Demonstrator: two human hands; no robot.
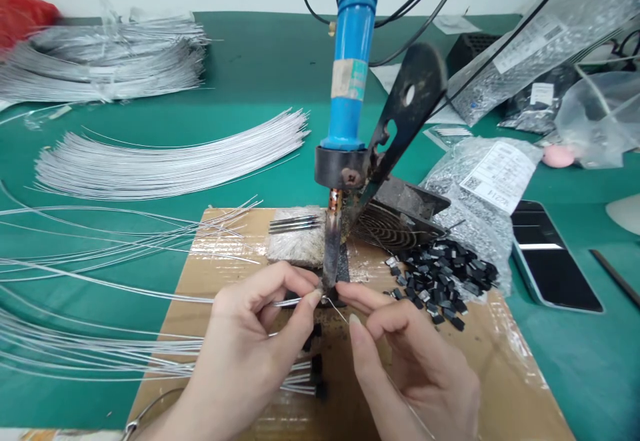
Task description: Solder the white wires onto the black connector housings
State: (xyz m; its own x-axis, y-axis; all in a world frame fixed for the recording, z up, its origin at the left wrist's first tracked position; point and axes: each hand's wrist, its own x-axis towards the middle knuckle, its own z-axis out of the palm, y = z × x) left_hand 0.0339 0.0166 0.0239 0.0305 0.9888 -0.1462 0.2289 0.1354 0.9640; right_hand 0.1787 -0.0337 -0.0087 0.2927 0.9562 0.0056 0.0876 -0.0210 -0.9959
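A soldering iron with a blue handle [350, 118] is clamped upright, and its tip [331, 261] points down between my hands. My left hand [255, 338] pinches white wires [170, 290] between thumb and forefinger, their ends right at the tip. In my right hand [413, 354], thumb and fingers close on a thin strand of solder wire [337, 309] that reaches to the same spot. What the wire ends join there is too small to make out. Beneath my left hand lie more white wires [175, 346] ending in black connectors [317, 369].
A cardboard sheet [500, 368] covers the green table [260, 48]. To the right are a heap of small black connectors [445, 278], bubble-wrap bags [480, 154] and a phone [555, 254]. A small fan [400, 218] stands behind the tip. Bundled white wires [175, 158] lie left.
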